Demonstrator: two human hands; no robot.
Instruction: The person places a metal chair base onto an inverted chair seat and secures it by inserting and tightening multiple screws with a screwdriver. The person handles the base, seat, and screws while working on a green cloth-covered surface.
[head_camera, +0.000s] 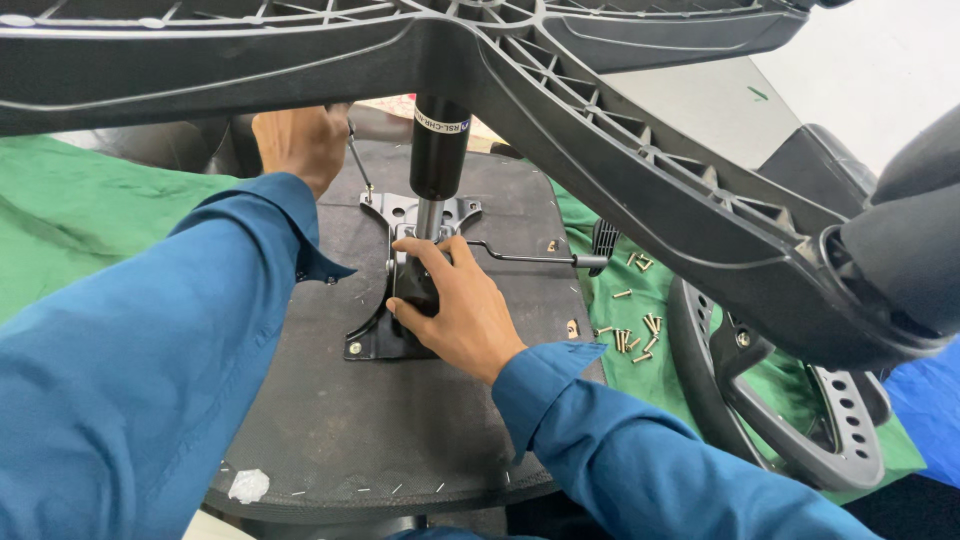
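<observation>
Green cloth (80, 210); hands on seat plate (385, 335), base overhead.

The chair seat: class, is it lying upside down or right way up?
Upside down. The chair seat shows its stapled underside, with the metal mounting plate and gas cylinder pointing up; the right hand rests on the mechanism.

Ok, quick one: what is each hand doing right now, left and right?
Left hand: closed around a thin metal tool at the mounting plate.
Right hand: closed on the black mechanism under the gas cylinder.
</observation>
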